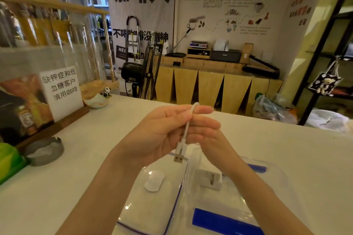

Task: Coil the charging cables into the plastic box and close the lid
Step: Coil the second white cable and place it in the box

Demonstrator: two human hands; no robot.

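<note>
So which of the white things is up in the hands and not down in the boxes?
The thin white charging cable with the metal USB plug, wrapped over the fingers. The white oval pad and the square white charger block lie in the clear plastic trays below.

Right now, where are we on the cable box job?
Early. Done: the clear plastic box is open with a small white item inside; its lid lies beside it, under a white plug adapter. In hand: left hand and right hand wind a white cable, USB plug dangling. Left: box the cable, close the lid.
</note>
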